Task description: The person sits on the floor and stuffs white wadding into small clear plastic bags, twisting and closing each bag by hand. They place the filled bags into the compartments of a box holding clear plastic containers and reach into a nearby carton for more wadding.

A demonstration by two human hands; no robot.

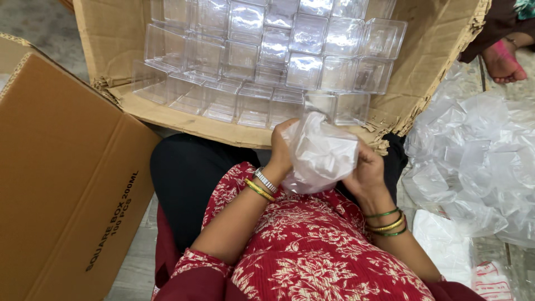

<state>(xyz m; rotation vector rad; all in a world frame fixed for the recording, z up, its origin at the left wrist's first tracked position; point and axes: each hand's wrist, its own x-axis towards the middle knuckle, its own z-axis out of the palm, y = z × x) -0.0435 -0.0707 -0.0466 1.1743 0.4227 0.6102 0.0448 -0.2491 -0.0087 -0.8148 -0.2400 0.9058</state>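
Both my hands hold one object wrapped in thin clear plastic [322,153] above my lap. My left hand [282,149] grips its left side, with a watch and bangles on that wrist. My right hand [366,170] grips its right side, green and gold bangles on the wrist. Just beyond them lies an open cardboard carton [114,39] on its side, filled with stacked clear square plastic boxes [267,50].
A closed brown carton [61,184] stands at my left. A heap of crumpled clear plastic bags [479,161] covers the floor at right. Another person's foot [503,60] rests at the top right corner.
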